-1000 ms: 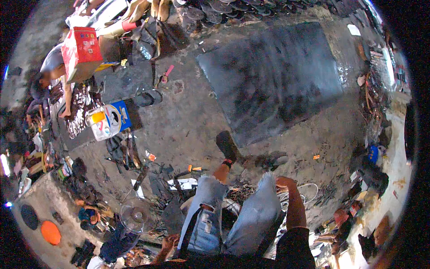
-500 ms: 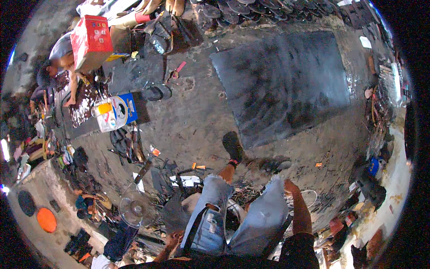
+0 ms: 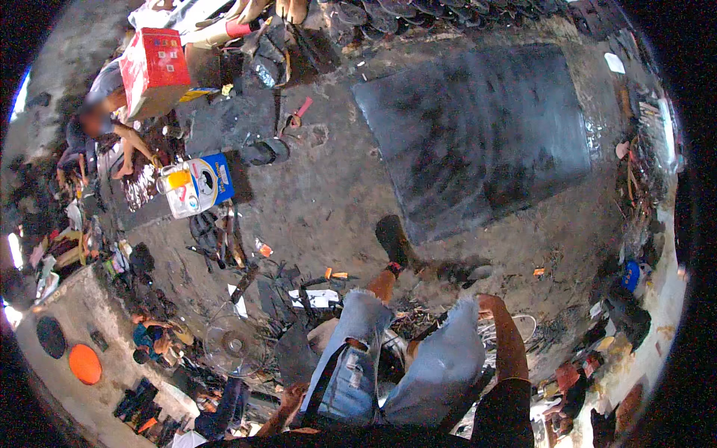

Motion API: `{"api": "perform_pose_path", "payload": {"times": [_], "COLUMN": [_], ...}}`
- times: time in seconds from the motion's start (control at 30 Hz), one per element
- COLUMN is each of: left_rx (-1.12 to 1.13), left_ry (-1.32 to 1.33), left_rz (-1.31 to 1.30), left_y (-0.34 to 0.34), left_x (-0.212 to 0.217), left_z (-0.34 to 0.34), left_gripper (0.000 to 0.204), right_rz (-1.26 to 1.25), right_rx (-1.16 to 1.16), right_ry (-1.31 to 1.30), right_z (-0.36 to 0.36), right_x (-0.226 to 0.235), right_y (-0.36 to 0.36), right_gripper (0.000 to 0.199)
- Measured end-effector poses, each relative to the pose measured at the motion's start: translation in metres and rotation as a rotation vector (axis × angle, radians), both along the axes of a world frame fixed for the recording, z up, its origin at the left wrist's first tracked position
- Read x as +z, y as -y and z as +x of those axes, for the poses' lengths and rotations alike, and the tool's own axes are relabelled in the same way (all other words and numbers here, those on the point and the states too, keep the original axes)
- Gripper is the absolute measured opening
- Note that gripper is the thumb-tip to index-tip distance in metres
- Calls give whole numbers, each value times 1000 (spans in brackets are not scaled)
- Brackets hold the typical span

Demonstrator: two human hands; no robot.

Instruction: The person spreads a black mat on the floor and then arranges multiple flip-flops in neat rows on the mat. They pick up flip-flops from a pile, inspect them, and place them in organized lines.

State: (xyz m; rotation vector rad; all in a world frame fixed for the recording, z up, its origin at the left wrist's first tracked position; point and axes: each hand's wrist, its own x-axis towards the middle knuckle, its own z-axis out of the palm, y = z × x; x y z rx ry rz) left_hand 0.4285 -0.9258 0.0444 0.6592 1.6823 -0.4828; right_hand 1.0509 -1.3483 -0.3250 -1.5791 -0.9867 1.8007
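Looking down at ripped jeans (image 3: 441, 362), at the middle of the floor's (image 3: 314, 201) near edge: pale blue, faded whitish over the thighs, frayed into loose threads at the knees, torn open on the left leg, with a dark strap (image 3: 325, 377) running lengthwise beside the tear. Right hand (image 3: 493, 306) at the outer side of the right knee, fingers bent; left hand (image 3: 293, 398) low beside the left thigh. Impossible to tell any grip in either. Toward the floor's far right corner, a broad dark sheet (image 3: 478, 134), lying flat.
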Motion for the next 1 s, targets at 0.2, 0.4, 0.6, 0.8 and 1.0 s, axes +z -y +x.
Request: {"api": "perform_pose_path", "payload": {"times": [0.2, 0.4, 0.6, 0.8, 1.0], "left_rx": [-118, -10, -398, -323, 119], "left_ry": [-93, 73, -66, -39, 204], "left_rz": [12, 78, 84, 88, 52], "left_y": [-2, 12, 6, 8, -19], "left_x": [-10, -34, -19, -17, -12], "left_z": [4, -16, -17, -15, 12], "left_gripper": [22, 29, 36, 33, 24], "right_rz": [-443, -540, -662, -425, -153], "right_rx": [-36, -97, -285, -105, -94], "right_ry": [-199, -337, -546, -230, 60], "right_z": [32, 33, 20, -8, 5], "right_x": [20, 27, 19, 15, 8], "right_y": [-55, -71, -77, -66, -89], "right_gripper": [24, 26, 27, 29, 27]}}
